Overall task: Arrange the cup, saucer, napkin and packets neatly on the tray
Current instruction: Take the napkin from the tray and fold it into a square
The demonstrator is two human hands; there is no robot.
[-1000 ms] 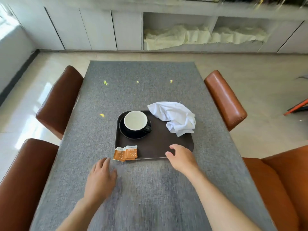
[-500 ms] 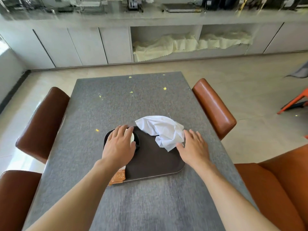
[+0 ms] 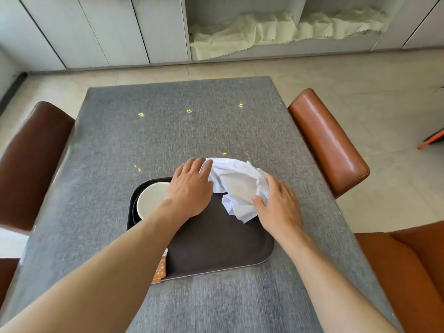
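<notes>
A dark brown tray (image 3: pixel 216 246) lies on the grey table. In its far-left corner stands a white cup (image 3: pixel 151 200) on a black saucer (image 3: pixel 135 212), partly hidden by my left forearm. A crumpled white napkin (image 3: pixel 236 186) hangs over the tray's far-right edge. My left hand (image 3: pixel 189 186) rests on the napkin's left side, fingers spread over the cloth. My right hand (image 3: pixel 278 207) holds the napkin's right side, thumb under a fold. Orange packets (image 3: pixel 160 270) peek out at the tray's near-left corner, mostly hidden by my arm.
The grey table (image 3: pixel 182 131) stretches away beyond the tray. Brown leather chairs stand at the left (image 3: pixel 31 162) and the right (image 3: pixel 329 143), with another at the near right (image 3: pixel 403 272). White cabinets line the far wall.
My left hand has left the cup and moved right onto the napkin. My right hand has closed in on the napkin's right side. The view has tilted down.
</notes>
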